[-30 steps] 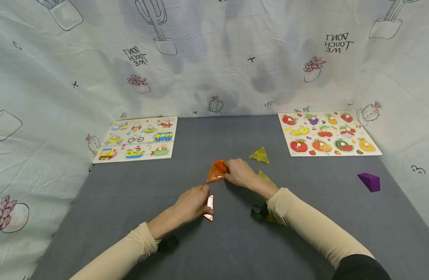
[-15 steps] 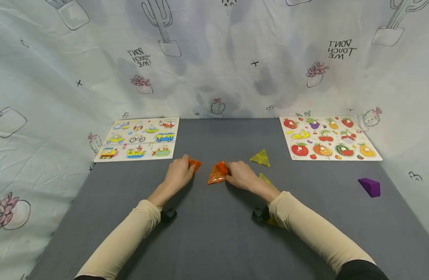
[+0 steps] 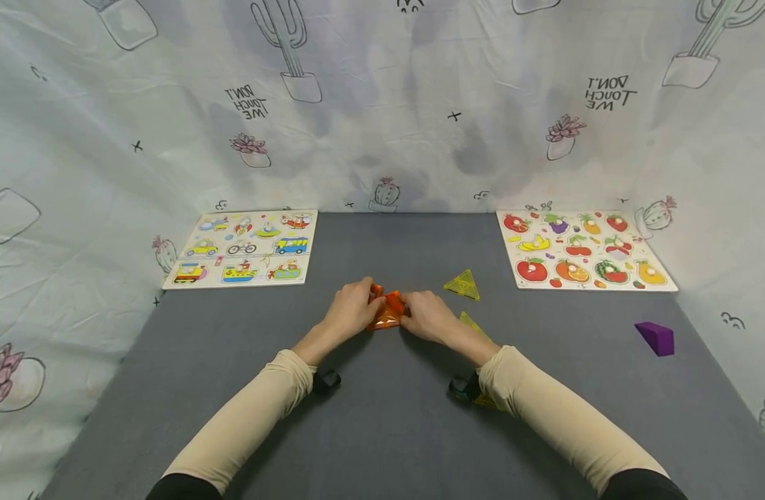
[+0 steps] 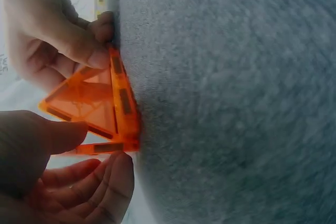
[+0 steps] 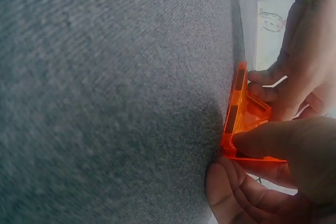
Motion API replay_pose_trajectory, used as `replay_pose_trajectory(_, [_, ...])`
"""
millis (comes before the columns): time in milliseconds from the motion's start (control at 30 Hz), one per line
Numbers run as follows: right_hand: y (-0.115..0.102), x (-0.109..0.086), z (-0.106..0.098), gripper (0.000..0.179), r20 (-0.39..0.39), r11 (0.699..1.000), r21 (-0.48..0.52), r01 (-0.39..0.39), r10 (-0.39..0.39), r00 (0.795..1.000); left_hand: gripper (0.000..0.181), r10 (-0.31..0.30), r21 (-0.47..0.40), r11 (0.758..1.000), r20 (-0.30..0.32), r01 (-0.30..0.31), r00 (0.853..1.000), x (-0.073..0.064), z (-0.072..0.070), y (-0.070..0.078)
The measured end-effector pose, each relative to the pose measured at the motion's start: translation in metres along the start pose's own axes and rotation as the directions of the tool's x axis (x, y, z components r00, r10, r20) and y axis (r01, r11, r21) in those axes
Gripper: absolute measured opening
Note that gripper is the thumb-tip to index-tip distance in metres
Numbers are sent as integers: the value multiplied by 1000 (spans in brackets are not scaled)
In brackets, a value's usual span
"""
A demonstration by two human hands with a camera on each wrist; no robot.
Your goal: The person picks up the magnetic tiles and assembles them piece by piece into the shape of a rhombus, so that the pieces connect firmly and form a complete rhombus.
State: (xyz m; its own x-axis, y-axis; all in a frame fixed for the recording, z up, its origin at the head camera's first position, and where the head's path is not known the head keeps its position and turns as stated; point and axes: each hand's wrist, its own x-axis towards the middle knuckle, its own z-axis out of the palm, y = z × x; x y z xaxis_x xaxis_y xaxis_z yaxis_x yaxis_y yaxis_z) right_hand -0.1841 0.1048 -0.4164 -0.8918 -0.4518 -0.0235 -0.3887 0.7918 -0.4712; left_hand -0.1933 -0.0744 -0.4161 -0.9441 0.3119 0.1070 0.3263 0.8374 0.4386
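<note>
Orange translucent triangular magnetic tiles [image 3: 389,314] stand together as a small tilted-sided shape at the table's middle. My left hand [image 3: 350,309] pinches one orange tile [image 4: 97,148] between thumb and fingers, at the left side of the shape. From the right, my right hand [image 3: 431,318] pinches another orange tile [image 5: 262,159] of the same shape. Dark magnet strips show along the tile edges in both wrist views. A standing triangular face [image 4: 79,100] lies between the two hands in the left wrist view. The fingers partly cover the shape in the head view.
Yellow triangular tiles [image 3: 462,285] lie on the grey table [image 3: 382,444], some partly hidden by my right forearm. A purple wedge-like piece [image 3: 657,339] rests at the right. A vehicle puzzle board [image 3: 264,267] and a fruit puzzle board [image 3: 564,253] lie at the back.
My left hand turned its tile from near the front, swung it back to the left, then brought it right against the orange shape. My right hand stayed on the shape.
</note>
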Motion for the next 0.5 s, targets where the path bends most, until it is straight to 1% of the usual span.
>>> replay_pose_trajectory(133, [0,0,1,8,-12,1000,4,8,-8,1000,17,13,10,1000,-22,-13,1000,-2,1,-2])
replay_pose_trajectory(300, [1,-1,1,7,-60,1000,-14,15,-16,998,13,55,34,998,-34,-53,998,-4,0,-3])
replay_pose_trajectory(400, [0,-2,1,5,-74,1000,-26,12,-14,997,12,62,50,997,-40,-60,997,-6,0,-2])
replay_pose_trajectory(500, [-1,-2,2,7,-72,999,-34,2,-5,997,11,64,69,996,-39,-62,997,-8,-1,-1])
